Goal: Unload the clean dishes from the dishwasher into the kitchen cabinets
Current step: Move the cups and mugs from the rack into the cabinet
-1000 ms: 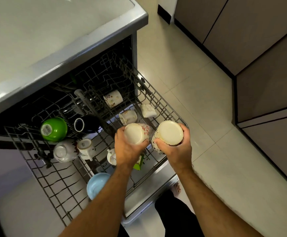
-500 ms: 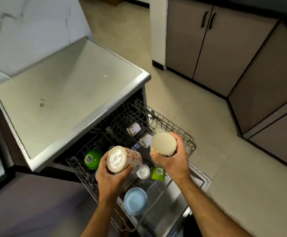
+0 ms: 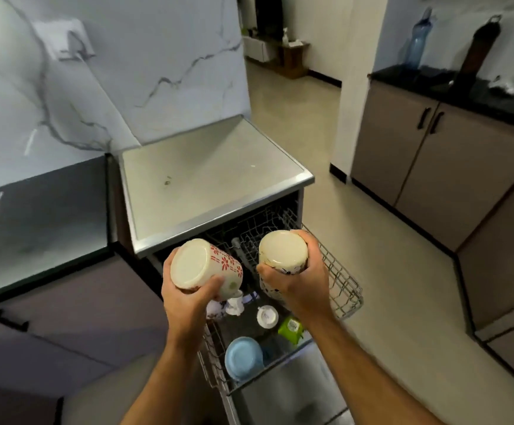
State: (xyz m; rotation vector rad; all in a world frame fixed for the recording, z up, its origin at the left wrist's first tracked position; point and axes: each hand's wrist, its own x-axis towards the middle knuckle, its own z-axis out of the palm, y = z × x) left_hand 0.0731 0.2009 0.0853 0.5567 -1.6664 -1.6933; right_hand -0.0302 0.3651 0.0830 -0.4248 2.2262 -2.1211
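My left hand (image 3: 185,297) grips a cream mug with red flowers (image 3: 202,266), held upside down with its base toward me. My right hand (image 3: 300,282) grips a second cream mug with dark markings (image 3: 281,253), also base up. Both mugs hang above the pulled-out dishwasher rack (image 3: 343,285). In the rack below lie a light blue bowl (image 3: 243,357), a small white cup (image 3: 267,315), a green item (image 3: 291,328) and another small patterned cup (image 3: 234,303).
The dishwasher's steel top (image 3: 206,179) lies just beyond my hands. A dark counter (image 3: 34,216) runs to the left under a marble wall. Brown cabinets (image 3: 415,154) with black handles stand at the right, bottles on their black top. Tiled floor (image 3: 403,302) lies between.
Both hands have lifted the two mugs up out of the rack. My view has risen and pulled back, so the wall, counter and far cabinets now show.
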